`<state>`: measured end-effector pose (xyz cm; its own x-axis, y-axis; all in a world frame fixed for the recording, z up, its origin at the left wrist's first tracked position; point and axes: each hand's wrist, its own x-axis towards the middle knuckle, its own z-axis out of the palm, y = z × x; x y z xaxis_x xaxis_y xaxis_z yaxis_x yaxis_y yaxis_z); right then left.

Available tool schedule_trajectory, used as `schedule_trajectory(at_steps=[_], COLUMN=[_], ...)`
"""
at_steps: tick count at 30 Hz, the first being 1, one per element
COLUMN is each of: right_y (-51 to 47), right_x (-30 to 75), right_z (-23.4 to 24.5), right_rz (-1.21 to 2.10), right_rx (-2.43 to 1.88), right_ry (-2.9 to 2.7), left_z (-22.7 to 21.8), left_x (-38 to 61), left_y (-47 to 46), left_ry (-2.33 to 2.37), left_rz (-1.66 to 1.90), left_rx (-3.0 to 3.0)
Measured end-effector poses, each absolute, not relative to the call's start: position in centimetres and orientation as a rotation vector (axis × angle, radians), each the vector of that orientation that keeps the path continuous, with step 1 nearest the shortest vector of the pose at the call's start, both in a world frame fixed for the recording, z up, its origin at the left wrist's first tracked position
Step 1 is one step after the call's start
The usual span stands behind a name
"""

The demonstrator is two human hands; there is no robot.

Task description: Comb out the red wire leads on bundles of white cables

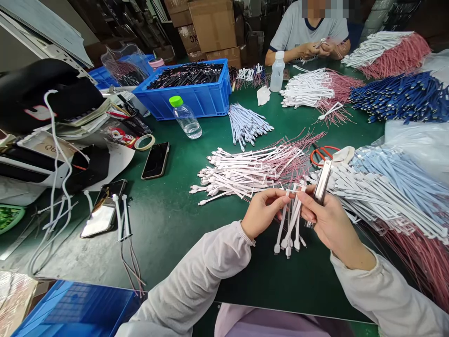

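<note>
My left hand (262,208) is closed, thumb and finger pinching the upper end of a short white cable. My right hand (335,227) is closed round a long silver metal tool (322,182), whose kind I cannot make out. Its thumb and fingers also grip several white cables (289,231), which hang down with their plugs at the bottom. Just behind the hands lies a pile of white cables with thin red wires (242,173). Another heap of white cables (382,196) spreads to the right of my right hand.
Orange-handled scissors (321,154) lie behind my right hand. Two phones (156,160), a tape roll (144,142) and a bottle (187,121) are at left. Behind stands a blue crate (189,104) of black cables. A co-worker (310,35) sits opposite, handling something small.
</note>
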<state>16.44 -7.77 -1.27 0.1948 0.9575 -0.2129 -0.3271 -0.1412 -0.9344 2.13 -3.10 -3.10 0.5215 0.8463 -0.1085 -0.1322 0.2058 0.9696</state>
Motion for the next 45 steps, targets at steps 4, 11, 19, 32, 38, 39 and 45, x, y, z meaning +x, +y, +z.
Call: schedule_trajectory(at_steps=[4, 11, 19, 32, 38, 39, 45], right_y=[-7.6, -7.7, -8.3, -8.2, -8.5, -8.5, -8.6], right_x=[16.8, 16.6, 16.4, 16.3, 16.2, 16.1, 15.9], right_z=[-1.1, -1.4, -1.2, -1.0, -1.4, -1.5, -1.8], right_rz=[1.322, 1.377, 1.472, 1.662, 1.652, 1.644, 1.626], right_rx=[-1.160, -1.186, -1.256, -1.204, -1.203, -1.209, -1.194], right_ry=[-0.598, -0.658, -0.909, -0.852, -0.882, -0.879, -0.813], left_z=[-2.9, -2.3, -1.6, -2.2, -2.6, -2.7, -2.9], left_x=[1.9, 1.9, 1.6, 0.9, 0.5, 0.5, 0.3], left_y=[-2.9, -3.1, -3.1, -1.7, -1.2, -1.1, -1.0], left_ry=[0.791, 0.742, 0.742, 0.504, 0.458, 0.456, 0.470], left_rz=[0.793, 0.806, 0.664, 0.778, 0.720, 0.712, 0.682], left_rx=[1.108, 0.939, 0.748, 0.593, 0.662, 0.671, 0.702])
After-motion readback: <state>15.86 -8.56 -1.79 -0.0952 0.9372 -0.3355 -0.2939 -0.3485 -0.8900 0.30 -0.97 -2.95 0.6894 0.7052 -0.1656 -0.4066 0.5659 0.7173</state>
